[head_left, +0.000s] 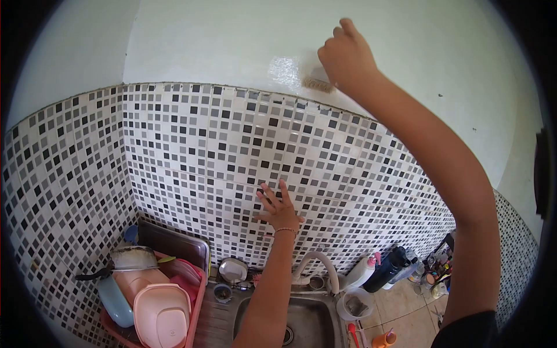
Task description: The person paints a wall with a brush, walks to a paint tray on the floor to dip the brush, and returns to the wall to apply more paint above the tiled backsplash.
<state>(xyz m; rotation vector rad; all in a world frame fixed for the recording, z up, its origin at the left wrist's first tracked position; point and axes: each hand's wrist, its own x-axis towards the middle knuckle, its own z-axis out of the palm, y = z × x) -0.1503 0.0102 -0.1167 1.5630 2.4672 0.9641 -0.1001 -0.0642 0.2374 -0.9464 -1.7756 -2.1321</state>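
My left hand lies with fingers spread against the wall of white, grey and black mosaic tiles, above the sink. A thin bracelet circles that wrist. High on the pale painted wall, my right hand is raised with its fingers curled closed; anything inside them is hidden. Beside its wrist a brown, rough-looking strip shows against the wall just above the tile edge; I cannot make out what it is. A shiny patch, bright with reflected light, is to the left of the strip.
Below is a steel sink with a curved faucet. At left, a pink dish rack holds a pan and plastic containers. To the right stand a white pump bottle, a dark bottle and a clear tub.
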